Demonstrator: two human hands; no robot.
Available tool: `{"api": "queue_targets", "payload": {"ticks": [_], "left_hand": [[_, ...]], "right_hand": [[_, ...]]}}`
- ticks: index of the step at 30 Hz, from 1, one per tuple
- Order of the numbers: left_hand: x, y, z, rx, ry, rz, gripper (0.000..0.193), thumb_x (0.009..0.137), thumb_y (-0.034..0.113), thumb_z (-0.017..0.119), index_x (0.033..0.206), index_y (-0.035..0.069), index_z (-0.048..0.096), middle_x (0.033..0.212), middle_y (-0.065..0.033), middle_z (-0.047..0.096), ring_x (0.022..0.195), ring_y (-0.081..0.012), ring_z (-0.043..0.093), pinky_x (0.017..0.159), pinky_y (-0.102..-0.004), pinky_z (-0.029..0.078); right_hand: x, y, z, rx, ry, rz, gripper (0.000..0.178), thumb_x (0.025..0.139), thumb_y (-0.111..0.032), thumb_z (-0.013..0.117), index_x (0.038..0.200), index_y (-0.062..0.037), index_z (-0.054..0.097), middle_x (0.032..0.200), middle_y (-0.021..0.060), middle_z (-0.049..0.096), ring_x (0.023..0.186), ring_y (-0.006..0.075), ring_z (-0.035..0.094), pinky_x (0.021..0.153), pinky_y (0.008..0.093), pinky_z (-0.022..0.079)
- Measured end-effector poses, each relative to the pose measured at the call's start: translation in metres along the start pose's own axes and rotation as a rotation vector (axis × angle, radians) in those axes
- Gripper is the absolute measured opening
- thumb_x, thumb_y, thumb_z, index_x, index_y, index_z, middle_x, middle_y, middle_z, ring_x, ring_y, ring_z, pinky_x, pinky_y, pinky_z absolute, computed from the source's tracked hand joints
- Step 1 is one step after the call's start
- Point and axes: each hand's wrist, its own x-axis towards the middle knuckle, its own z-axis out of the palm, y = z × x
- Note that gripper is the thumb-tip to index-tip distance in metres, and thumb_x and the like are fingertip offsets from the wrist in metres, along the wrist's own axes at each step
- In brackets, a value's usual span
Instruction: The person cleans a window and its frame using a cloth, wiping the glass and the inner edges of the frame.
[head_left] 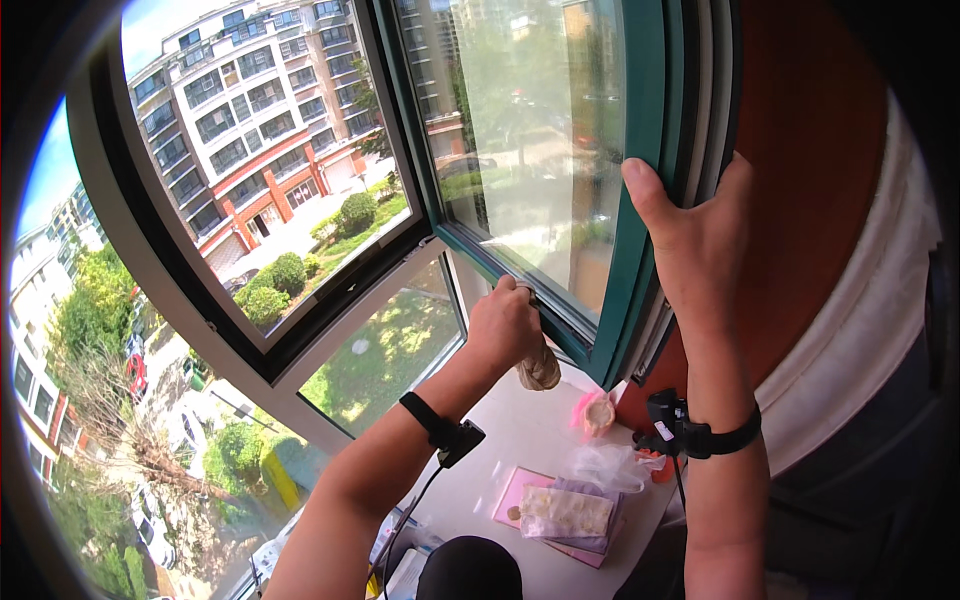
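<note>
A green-framed window sash (652,95) stands swung inward, its glass reflecting greenery and a pale curtain. My right hand (703,235) grips the sash's outer upright edge, thumb on the green face and fingers hidden behind. Closed in a fist, my left hand (503,325) holds a bunched beige cloth (540,370) against the sash's lower rail. Part of the cloth hangs below the fist; the rest is hidden inside it. Each wrist wears a black strap with a small device and a cable.
Below the sash is a white sill (480,480). On it lie a pink booklet (515,495), a folded patterned cloth (570,512), a clear plastic bag (610,465) and a small round pinkish item (598,412). The open window frame (290,350) is at left, a reddish-brown panel (800,200) at right.
</note>
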Motion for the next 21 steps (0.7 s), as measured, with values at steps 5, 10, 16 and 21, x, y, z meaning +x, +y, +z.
{"api": "queue_targets", "payload": {"ticks": [5,10,16,21], "left_hand": [[0.028,-0.033,0.011,0.073,0.038,-0.123,0.012,0.087,0.007,0.060,0.090,-0.002,0.066,0.102,-0.0233,0.063,0.089,-0.0468,0.067,0.081,-0.0542,0.054],[0.071,-0.114,0.020,0.136,0.069,-0.166,0.014,0.088,0.006,0.058,0.096,0.001,0.068,0.106,-0.0205,0.063,0.098,-0.0456,0.066,0.085,-0.0532,0.054],[0.107,-0.188,0.027,0.342,0.098,-0.151,0.025,0.089,0.001,0.056,0.111,0.006,0.066,0.117,-0.0146,0.062,0.100,-0.0414,0.069,0.084,-0.0489,0.057],[0.112,-0.198,0.042,0.449,0.130,-0.094,0.018,0.087,0.002,0.061,0.104,-0.001,0.064,0.109,-0.0187,0.062,0.090,-0.0421,0.071,0.074,-0.0482,0.058]], "right_hand": [[0.001,0.009,-0.004,0.009,-0.025,-0.050,0.070,0.086,-0.040,0.084,0.126,0.0066,0.052,0.116,0.0161,0.066,0.104,0.0208,0.066,0.093,0.0338,0.053],[-0.001,0.001,-0.004,0.067,-0.046,-0.061,0.070,0.086,-0.044,0.083,0.125,0.0058,0.054,0.113,0.0142,0.068,0.100,0.0188,0.066,0.092,0.0320,0.053],[-0.004,0.004,0.004,-0.084,0.000,-0.044,0.066,0.087,-0.047,0.080,0.123,0.0036,0.059,0.107,0.0097,0.069,0.096,0.0154,0.064,0.089,0.0292,0.051],[0.001,0.004,0.001,-0.084,0.041,-0.112,0.061,0.087,-0.044,0.080,0.123,0.0014,0.062,0.106,0.0068,0.069,0.095,0.0139,0.063,0.091,0.0285,0.049]]}}
